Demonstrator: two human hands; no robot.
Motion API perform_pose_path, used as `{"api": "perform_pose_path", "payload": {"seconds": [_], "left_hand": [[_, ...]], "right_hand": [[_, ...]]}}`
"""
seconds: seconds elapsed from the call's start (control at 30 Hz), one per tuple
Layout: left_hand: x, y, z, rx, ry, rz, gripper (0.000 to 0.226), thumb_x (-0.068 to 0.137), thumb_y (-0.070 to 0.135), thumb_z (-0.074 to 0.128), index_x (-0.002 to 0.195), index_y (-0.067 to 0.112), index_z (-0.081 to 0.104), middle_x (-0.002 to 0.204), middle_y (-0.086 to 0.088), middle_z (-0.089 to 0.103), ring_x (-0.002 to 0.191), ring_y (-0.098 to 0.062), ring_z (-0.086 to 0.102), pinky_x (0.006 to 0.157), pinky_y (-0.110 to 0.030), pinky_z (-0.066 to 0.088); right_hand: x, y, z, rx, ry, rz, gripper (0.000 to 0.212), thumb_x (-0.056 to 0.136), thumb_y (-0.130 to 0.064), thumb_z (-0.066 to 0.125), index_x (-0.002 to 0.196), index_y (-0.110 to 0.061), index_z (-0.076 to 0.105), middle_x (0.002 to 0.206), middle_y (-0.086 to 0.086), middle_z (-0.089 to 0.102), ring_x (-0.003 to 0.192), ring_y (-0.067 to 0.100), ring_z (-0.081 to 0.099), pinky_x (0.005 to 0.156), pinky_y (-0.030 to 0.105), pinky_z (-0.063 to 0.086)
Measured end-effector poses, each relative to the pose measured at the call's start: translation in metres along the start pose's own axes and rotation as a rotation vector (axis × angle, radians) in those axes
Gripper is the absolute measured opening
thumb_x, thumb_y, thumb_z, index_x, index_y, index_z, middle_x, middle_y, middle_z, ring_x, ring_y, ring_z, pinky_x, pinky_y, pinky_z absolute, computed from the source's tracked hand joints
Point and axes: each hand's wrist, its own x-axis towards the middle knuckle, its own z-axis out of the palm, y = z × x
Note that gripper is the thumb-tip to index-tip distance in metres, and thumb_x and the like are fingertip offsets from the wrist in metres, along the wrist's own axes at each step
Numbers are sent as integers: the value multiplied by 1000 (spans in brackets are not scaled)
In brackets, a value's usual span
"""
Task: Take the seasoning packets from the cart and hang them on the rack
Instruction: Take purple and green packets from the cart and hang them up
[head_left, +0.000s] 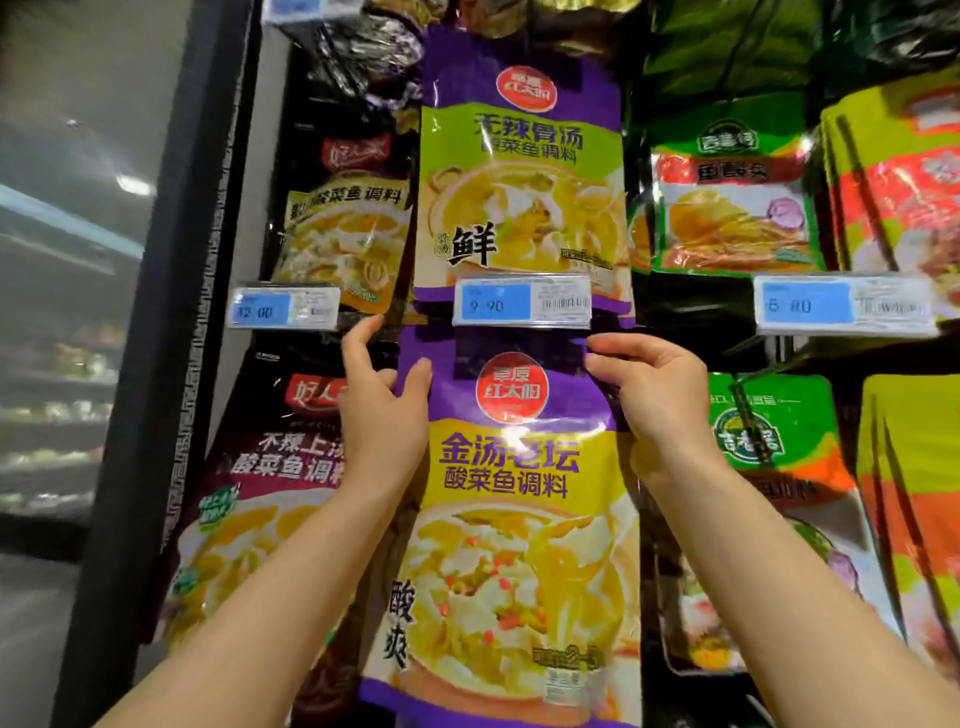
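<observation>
Two hands at the rack, head view — left hand (382, 415) and right hand (652, 395) each pinch a top corner of one purple seasoning packet (514, 499), held just under the price tag (521, 303). Hanging looks underway, hook hidden; cart unseen, remaining packets unknown.

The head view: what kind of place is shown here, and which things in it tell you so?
Most likely a supermarket aisle. Seasoning packets hang in columns on a rack, blue price tags sit under them, and a glass-doored cooler stands to the left.
</observation>
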Motion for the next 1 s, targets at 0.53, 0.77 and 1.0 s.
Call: {"api": "perform_pose_path", "payload": {"seconds": [0.53, 0.77, 1.0], "left_hand": [[-87, -30, -45, 567, -365, 656, 49, 91, 46, 47, 138, 31, 41, 146, -1, 37, 133, -24, 36, 107, -43, 30], [-78, -56, -33, 504, -663, 379, 57, 88, 67, 28, 140, 43, 33, 154, 13, 20, 144, -8, 13, 117, -35, 17], [-87, -73, -20, 735, -727, 395, 69, 82, 68, 29, 144, 40, 29, 158, -1, 14, 145, -13, -1, 113, -40, 23]], "right_hand": [[-80, 68, -36, -834, -143, -743, 43, 84, -42, 60, 121, -21, 61, 145, 8, 35, 136, 22, 29, 111, 27, 21], [-72, 97, -33, -763, -358, -501, 53, 75, -57, 58, 117, -26, 65, 137, -4, 45, 137, 13, 27, 110, 12, 14], [-65, 125, -33, -967, -382, -483, 55, 79, -34, 72, 130, -23, 54, 148, 5, 34, 145, 18, 10, 113, 32, 16]]}}
